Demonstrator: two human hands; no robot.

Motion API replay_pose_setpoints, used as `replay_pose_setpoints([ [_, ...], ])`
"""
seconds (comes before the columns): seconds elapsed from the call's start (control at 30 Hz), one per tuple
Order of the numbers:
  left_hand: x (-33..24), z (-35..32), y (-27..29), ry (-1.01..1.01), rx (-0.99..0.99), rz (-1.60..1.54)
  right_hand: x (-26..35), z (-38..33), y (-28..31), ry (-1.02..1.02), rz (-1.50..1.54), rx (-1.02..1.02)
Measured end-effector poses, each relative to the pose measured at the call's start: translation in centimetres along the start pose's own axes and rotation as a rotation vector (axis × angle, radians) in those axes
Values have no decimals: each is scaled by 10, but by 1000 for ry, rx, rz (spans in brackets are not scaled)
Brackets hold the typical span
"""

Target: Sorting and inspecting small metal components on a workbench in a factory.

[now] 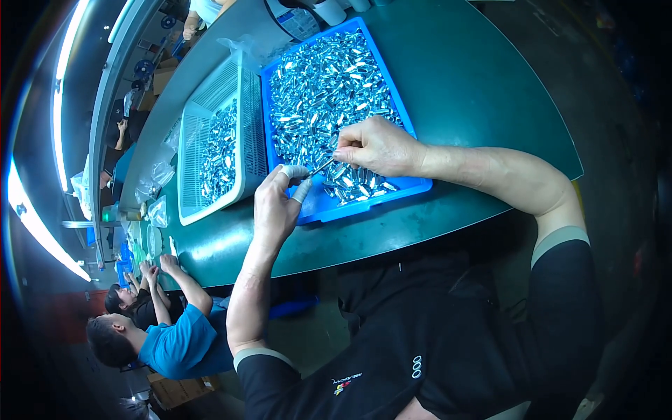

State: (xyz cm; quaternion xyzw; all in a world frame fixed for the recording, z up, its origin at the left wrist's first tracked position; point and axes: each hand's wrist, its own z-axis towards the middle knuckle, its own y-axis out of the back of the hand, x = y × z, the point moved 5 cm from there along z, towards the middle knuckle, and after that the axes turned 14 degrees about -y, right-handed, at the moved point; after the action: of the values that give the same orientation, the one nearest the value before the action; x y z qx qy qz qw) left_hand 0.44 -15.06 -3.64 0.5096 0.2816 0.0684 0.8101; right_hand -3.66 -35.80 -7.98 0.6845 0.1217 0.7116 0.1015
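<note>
The left hand (274, 206), its fingertips wrapped in white tape, and the right hand (376, 145) meet over the near end of the blue tray (413, 185), fingers of both pressed together, pinching a thin metal rod (322, 167) between them. The tray is heaped with small shiny metal parts (318, 91). A white basket (192, 133) holding more parts sits just beside it on the green tabletop (462, 77).

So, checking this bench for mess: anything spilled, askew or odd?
Nothing spilled: the shiny metal parts stay inside the blue tray and the white basket. The basket sits tilted, one side propped on the tray's edge. Left hand has taped fingertips.
</note>
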Motion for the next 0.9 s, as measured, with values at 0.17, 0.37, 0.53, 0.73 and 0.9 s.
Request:
replay_pose_setpoints([
  [0.17,-7,5,-1,-14,11,-40,-5,2,2,-33,79,-30],
  [0.37,-21,11,-2,-53,19,2,3,-1,1,31,-22,9],
  [0.53,-27,16,-9,-203,-41,34,2,-2,-8,-27,-22,185],
  [0.73,-29,13,-12,-251,-30,74,3,-4,-8,-70,11,154],
  [0.9,-14,13,26,-280,-86,344,0,0,2,-5,213,-7],
])
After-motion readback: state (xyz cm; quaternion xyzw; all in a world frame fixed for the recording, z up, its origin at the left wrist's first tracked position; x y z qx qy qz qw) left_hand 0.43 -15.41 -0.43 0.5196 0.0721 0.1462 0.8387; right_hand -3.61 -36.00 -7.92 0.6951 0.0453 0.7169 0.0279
